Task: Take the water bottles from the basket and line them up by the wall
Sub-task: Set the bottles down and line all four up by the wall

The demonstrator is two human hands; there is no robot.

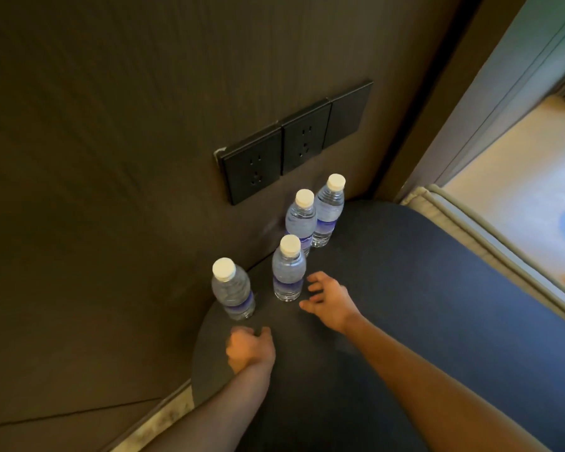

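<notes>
Several clear water bottles with white caps and blue labels stand upright on a dark round table (421,288) along the brown wall (111,158). The nearest bottle (234,290) is at the left, a second bottle (287,272) stands just right of it, and two more bottles (302,220) (329,210) stand close together farther back. My left hand (250,349) hovers just in front of the nearest bottle, fingers curled, holding nothing. My right hand (331,301) is spread beside the second bottle, apart from it. No basket is in view.
Black wall sockets (291,141) sit on the wall above the far bottles. A cushioned seat edge (470,236) lies right of the table, with pale floor (519,164) beyond. A strip of stone floor (163,415) shows at lower left.
</notes>
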